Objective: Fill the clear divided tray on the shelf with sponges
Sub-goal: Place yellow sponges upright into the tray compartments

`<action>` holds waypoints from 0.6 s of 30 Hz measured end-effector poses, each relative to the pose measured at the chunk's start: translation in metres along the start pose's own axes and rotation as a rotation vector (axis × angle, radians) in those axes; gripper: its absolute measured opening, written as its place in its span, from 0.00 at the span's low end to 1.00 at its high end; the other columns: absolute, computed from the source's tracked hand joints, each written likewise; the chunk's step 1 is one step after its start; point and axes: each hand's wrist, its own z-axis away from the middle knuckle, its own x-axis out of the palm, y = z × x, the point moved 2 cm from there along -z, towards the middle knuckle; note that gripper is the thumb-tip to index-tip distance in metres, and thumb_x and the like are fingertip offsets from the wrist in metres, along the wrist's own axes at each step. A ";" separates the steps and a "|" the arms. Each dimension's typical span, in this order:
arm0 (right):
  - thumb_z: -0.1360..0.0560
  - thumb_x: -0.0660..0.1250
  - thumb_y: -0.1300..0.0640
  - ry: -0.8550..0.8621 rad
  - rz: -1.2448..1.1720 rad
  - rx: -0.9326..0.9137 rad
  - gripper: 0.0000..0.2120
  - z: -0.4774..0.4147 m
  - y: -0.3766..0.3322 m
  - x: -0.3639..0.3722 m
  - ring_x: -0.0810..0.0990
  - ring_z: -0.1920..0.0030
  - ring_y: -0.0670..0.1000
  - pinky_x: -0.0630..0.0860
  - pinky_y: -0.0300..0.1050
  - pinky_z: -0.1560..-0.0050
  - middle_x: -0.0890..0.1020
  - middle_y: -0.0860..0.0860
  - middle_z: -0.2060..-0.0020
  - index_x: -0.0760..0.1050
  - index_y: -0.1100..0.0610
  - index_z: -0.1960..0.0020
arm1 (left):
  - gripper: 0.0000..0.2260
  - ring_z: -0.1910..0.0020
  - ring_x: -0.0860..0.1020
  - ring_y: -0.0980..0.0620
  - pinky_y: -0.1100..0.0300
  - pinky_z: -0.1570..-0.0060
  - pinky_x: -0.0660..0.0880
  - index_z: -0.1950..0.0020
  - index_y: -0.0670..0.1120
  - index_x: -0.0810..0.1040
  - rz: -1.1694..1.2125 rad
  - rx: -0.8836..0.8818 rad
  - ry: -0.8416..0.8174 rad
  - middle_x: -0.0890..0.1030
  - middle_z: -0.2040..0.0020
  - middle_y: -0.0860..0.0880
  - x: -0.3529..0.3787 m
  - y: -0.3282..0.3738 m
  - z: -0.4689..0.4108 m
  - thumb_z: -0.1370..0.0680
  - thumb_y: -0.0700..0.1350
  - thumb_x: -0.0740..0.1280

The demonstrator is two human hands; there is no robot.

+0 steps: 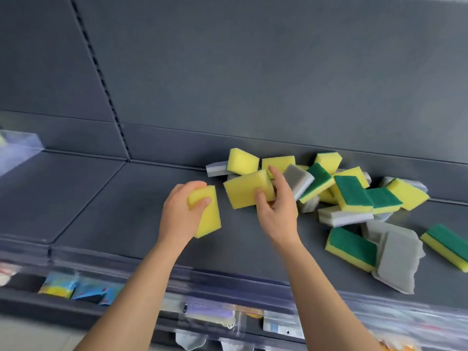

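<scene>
Head view: left hand (pixel 183 211) wraps a yellow sponge (pixel 206 214), frame centre. Right hand (pixel 277 209) grips a second yellow sponge (pixel 247 190) at the sponge pile (pixel 342 191), 3 o'clock on the grey shelf (pixel 106 198). Clear tray (pixel 19 148) edge at 9 o'clock, blurred.

two bare forearms, left hand (pixel 182 208), right hand (pixel 275 208) (no sleeves, no jewellery visible)
</scene>
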 end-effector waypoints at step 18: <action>0.25 0.70 0.55 -0.422 -0.290 0.072 0.08 0.037 -0.086 0.164 0.76 0.57 0.45 0.78 0.48 0.50 0.80 0.44 0.57 0.78 0.48 0.47 | 0.10 0.54 0.77 0.49 0.52 0.57 0.75 0.54 0.57 0.77 0.290 -0.218 0.187 0.80 0.53 0.49 -0.169 -0.094 0.021 0.27 0.42 0.73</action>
